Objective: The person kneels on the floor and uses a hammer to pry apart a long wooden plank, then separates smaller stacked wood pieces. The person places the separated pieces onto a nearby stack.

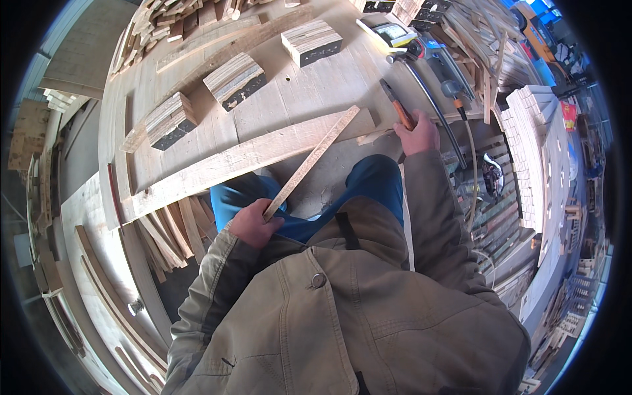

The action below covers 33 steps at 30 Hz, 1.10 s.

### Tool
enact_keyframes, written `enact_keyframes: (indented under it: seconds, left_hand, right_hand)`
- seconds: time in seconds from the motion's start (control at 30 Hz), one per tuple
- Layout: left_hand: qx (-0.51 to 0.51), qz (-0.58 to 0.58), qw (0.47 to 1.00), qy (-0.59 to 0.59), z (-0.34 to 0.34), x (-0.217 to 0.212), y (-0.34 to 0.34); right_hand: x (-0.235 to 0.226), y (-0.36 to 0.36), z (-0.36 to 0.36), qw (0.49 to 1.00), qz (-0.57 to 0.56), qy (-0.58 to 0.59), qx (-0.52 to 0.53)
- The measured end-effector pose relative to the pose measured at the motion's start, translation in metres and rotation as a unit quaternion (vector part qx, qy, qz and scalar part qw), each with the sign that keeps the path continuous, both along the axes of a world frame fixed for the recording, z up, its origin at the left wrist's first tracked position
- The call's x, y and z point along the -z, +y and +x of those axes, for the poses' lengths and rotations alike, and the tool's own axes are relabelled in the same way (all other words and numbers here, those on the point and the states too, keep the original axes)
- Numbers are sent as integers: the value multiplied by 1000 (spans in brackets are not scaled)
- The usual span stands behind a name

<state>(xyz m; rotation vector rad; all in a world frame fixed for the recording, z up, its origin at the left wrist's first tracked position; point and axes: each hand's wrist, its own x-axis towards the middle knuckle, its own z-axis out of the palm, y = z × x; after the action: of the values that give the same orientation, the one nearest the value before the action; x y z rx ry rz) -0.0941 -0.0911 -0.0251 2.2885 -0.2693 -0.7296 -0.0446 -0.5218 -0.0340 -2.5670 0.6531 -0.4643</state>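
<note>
My left hand is closed around the lower end of a thin wooden strip. The strip slants up and away to the right, and its far end crosses over the near edge of the wooden workbench. At the bench's near right edge, my right hand grips a knife by its orange-brown handle. Its dark blade points away and to the left, apart from the strip. Beyond my hands, three bundles of short wood pieces with dark ends stand in a slanting row; the middle bundle is nearest the centre.
A long metal bar and a power tool with a hose lie right of the knife. Wood offcuts are heaped at the far left. Stacked pale timber stands at right. More strips sit below the bench's left side.
</note>
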Motion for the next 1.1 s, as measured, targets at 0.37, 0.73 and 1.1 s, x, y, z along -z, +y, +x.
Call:
enact_keyframes:
  seconds: [0.37,0.73,1.1]
  left_hand:
    - [-2,-16,1000,4,3,3,0]
    - [3,-24,1000,-14,4,5,-1]
    - [21,0,1000,-4,-2,3,-6]
  right_hand:
    - [14,-3,25,991,-9,-120,-50]
    - [45,31,-43,984,63,-166,-20]
    - [41,47,-35,967,202,-146,-50]
